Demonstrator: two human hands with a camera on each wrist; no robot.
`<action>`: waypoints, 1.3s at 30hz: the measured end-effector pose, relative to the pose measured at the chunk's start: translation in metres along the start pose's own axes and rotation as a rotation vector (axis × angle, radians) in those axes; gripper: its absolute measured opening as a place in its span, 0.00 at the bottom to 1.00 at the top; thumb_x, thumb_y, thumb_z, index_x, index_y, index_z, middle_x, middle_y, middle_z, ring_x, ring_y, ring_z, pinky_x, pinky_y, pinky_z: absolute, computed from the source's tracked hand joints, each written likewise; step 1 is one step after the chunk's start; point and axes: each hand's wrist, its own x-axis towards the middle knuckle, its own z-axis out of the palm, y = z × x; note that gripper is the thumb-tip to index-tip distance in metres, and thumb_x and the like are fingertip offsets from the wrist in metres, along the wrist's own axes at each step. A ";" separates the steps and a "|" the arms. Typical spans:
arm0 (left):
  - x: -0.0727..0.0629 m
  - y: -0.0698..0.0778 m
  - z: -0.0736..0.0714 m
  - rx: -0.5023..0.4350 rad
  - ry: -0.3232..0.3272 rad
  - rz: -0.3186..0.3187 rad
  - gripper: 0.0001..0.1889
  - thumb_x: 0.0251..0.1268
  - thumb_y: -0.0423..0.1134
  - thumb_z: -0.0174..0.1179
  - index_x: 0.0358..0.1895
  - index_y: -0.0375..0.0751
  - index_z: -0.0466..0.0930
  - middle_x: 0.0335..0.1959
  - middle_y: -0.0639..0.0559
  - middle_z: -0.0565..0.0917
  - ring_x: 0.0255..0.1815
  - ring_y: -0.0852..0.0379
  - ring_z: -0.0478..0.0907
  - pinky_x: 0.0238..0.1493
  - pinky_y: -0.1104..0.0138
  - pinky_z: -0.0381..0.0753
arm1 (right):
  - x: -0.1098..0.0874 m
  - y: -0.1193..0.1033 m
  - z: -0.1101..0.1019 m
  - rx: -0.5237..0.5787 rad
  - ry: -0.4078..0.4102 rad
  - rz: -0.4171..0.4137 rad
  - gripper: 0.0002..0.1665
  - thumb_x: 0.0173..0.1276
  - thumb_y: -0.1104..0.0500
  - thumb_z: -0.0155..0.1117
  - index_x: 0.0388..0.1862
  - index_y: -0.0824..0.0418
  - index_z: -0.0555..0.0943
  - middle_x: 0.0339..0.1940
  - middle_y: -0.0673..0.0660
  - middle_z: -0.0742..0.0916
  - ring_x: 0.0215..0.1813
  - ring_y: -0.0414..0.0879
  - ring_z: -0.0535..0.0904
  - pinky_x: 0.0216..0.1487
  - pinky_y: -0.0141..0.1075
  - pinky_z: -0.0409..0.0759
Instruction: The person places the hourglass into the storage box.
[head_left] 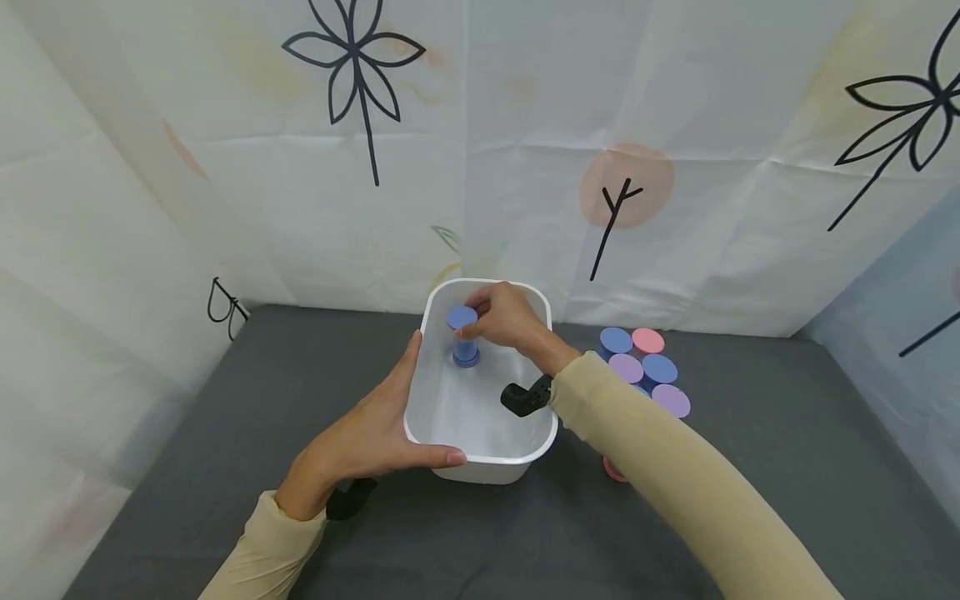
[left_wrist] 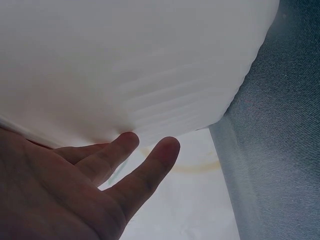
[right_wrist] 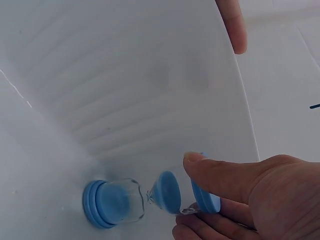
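A blue-capped sand timer [head_left: 466,352] stands upright inside the white tub [head_left: 491,417], towards its left wall. Blue sand shows in both its upper and lower glass bulbs in the right wrist view. My right hand [head_left: 510,317] reaches over the tub and pinches the timer's upper end, thumb on one side and fingers on the other. The timer's base cap [right_wrist: 97,205] is at the tub floor. My left hand [head_left: 375,433] rests against the tub's outside left corner, fingers straight along the wall [left_wrist: 125,70] and thumb across the near rim.
Right of the tub, several more sand timers with blue, purple and pink caps [head_left: 660,368] stand grouped on the dark grey table [head_left: 787,467], partly hidden by my right sleeve [head_left: 660,467]. A patterned white cloth [head_left: 510,208] hangs behind the table.
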 end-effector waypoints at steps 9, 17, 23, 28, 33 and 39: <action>0.000 -0.001 0.000 0.022 0.012 -0.009 0.74 0.45 0.59 0.80 0.82 0.59 0.25 0.78 0.61 0.56 0.60 0.58 0.74 0.55 0.55 0.80 | 0.001 0.001 0.001 0.001 -0.016 0.003 0.28 0.55 0.61 0.82 0.54 0.67 0.84 0.46 0.59 0.89 0.49 0.49 0.84 0.53 0.41 0.81; -0.001 -0.001 0.000 0.009 0.008 -0.015 0.74 0.45 0.59 0.81 0.82 0.58 0.25 0.78 0.61 0.56 0.61 0.57 0.74 0.56 0.54 0.80 | 0.000 0.001 -0.001 -0.003 -0.017 0.012 0.28 0.54 0.61 0.83 0.53 0.68 0.84 0.45 0.59 0.89 0.48 0.49 0.84 0.52 0.41 0.81; 0.000 -0.002 0.000 -0.002 0.004 -0.011 0.74 0.45 0.58 0.81 0.82 0.60 0.25 0.78 0.61 0.56 0.60 0.56 0.74 0.54 0.54 0.80 | -0.001 0.000 -0.002 0.001 -0.010 0.008 0.32 0.53 0.61 0.84 0.56 0.69 0.83 0.48 0.61 0.89 0.50 0.50 0.84 0.52 0.41 0.82; -0.001 -0.002 0.000 0.009 0.005 -0.014 0.74 0.45 0.58 0.81 0.82 0.60 0.24 0.79 0.61 0.52 0.62 0.56 0.73 0.56 0.54 0.80 | -0.001 0.000 -0.003 0.006 0.001 0.005 0.34 0.51 0.59 0.85 0.57 0.68 0.83 0.51 0.62 0.88 0.52 0.51 0.84 0.53 0.41 0.82; 0.000 -0.002 0.000 0.005 0.000 -0.003 0.74 0.46 0.58 0.81 0.82 0.60 0.24 0.80 0.62 0.50 0.64 0.57 0.72 0.58 0.53 0.78 | -0.002 0.000 -0.004 0.037 0.011 -0.003 0.36 0.50 0.57 0.85 0.57 0.67 0.83 0.52 0.60 0.87 0.53 0.51 0.83 0.54 0.41 0.81; 0.000 -0.001 0.000 -0.005 -0.003 -0.018 0.74 0.46 0.58 0.81 0.82 0.60 0.24 0.80 0.63 0.50 0.62 0.57 0.73 0.56 0.52 0.79 | -0.005 -0.007 -0.009 0.017 0.019 -0.041 0.39 0.51 0.55 0.85 0.61 0.67 0.81 0.56 0.61 0.86 0.57 0.51 0.83 0.58 0.41 0.79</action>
